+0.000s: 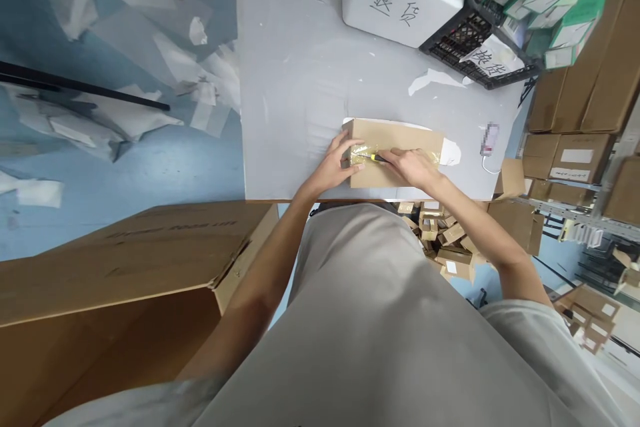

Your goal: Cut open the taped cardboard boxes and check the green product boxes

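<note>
A small brown cardboard box [400,137] lies on the white table [295,80], sealed along its top with clear tape [363,152]. My left hand [333,167] grips the box's left end, fingers curled over its corner. My right hand [413,167] is closed around a small tool with a yellow and black handle [375,157], whose tip rests on the tape seam near the left end.
A white foam bin [395,3] with handwriting and a black crate [470,37] of green-and-white cartons stand at the far edge. A large open carton [115,280] sits at my left. Small boxes [445,240] pile on the floor at right, by shelves of cartons [575,153].
</note>
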`<action>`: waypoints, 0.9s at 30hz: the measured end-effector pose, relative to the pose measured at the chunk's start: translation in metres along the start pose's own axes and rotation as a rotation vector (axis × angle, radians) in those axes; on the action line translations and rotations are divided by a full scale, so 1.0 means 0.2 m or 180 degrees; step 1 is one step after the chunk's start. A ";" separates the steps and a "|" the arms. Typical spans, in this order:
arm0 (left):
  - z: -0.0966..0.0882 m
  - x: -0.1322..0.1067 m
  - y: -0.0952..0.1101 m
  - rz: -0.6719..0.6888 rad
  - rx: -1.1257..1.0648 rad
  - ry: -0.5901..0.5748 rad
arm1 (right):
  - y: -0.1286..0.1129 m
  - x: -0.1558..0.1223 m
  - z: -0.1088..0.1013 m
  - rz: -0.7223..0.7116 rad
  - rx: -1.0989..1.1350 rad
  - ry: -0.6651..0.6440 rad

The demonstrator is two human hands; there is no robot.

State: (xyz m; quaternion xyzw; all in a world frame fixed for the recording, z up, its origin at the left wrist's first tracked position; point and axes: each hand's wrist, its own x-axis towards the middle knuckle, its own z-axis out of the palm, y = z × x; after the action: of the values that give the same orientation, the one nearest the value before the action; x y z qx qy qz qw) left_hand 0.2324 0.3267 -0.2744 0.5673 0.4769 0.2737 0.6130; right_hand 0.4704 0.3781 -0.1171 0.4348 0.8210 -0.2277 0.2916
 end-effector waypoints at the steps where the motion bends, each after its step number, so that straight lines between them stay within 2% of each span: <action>1: 0.00 0.00 -0.01 0.0006 -0.0004 -0.0003 | 0.00 0.00 0.00 0.0008 -0.0013 -0.0015; 8: 0.00 0.00 -0.01 0.0024 -0.0050 0.0016 | -0.02 0.01 0.00 0.0030 -0.0132 -0.0098; 20: 0.02 0.01 -0.02 -0.0024 -0.0023 0.0077 | -0.14 -0.04 -0.04 -0.0037 -0.0512 -0.0085; 24: 0.01 0.01 0.00 -0.0093 0.0060 0.0077 | -0.08 -0.04 0.00 0.0104 -0.0521 -0.0116; 27: 0.01 0.00 0.01 -0.0191 0.0136 0.0096 | 0.06 -0.09 0.05 0.0122 -0.0597 -0.0168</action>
State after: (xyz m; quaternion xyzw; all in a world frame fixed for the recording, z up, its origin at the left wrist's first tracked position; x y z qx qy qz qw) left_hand 0.2346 0.3273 -0.2722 0.5615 0.5086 0.2534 0.6015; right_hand 0.4909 0.3673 -0.1132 0.4151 0.8223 -0.1556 0.3569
